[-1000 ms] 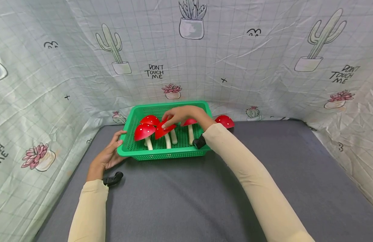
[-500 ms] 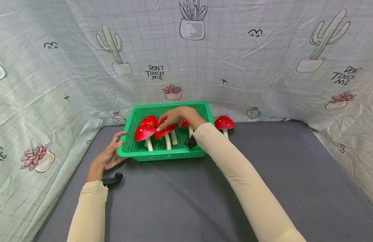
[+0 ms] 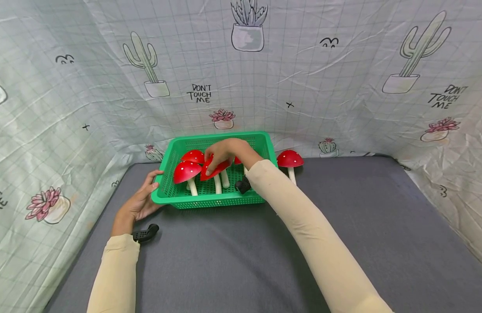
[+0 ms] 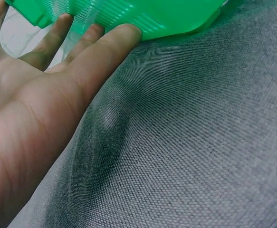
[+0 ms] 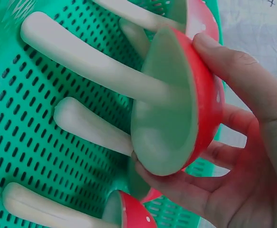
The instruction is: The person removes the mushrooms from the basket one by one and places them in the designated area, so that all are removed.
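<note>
My right hand [image 3: 221, 154] reaches into the green plastic basket [image 3: 220, 201] and grips a toy mushroom [image 5: 178, 102] with a red, white-dotted cap and pale stem. Thumb and fingers hold opposite sides of its cap in the right wrist view, its stem pointing away from the palm. Several similar mushrooms [image 3: 187, 171] lie around it in the basket. At the basket's left end, my left hand [image 3: 141, 199] touches the outer wall and rim. Its fingers [image 4: 112, 45] are extended and spread, tips at the green wall in the left wrist view.
Another red-capped mushroom [image 3: 290, 159] stands just outside the basket's right end, its stem partly hidden by the sleeve. A grey cloth [image 3: 209, 256] covers the table. Behind the basket hangs a pale curtain [image 3: 287, 78] printed with cacti.
My right hand has shifted slightly left over the basket, and its fingers have closed round a mushroom cap. My left hand has stayed at the basket's left end.
</note>
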Demonstrator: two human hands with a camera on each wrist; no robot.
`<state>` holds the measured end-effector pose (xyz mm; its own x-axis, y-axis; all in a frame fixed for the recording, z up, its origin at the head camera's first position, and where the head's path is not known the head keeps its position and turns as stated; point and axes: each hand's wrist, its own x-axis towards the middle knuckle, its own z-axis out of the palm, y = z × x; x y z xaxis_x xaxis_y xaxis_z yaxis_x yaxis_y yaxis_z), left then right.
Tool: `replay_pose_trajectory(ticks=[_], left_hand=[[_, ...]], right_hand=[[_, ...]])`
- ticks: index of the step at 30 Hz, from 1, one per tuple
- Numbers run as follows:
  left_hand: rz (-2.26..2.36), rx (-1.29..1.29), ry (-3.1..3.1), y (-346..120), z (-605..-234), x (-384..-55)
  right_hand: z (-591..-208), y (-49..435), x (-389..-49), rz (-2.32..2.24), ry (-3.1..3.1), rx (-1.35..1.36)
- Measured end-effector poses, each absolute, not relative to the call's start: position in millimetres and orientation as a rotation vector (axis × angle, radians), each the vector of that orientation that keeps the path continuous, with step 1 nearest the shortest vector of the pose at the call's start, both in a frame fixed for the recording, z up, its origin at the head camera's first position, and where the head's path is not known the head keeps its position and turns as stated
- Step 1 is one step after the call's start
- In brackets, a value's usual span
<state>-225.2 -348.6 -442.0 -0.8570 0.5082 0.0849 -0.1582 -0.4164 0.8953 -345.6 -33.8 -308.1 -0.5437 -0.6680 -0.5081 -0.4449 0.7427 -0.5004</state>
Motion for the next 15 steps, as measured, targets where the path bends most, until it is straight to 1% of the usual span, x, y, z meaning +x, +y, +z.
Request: replay_pose_trajectory(ticks=[6, 15], left_hand=[[2.296, 0.504, 1.387, -348.6, -442.4, -225.6], [2.292, 0.518, 1.382, -348.6, -442.1, -225.2]], right_hand=[[-303.8, -24.9, -345.5, -0.397, 2.285, -0.917], [-292.8, -4.9, -341.0, -0.526, 2.366, -1.011]])
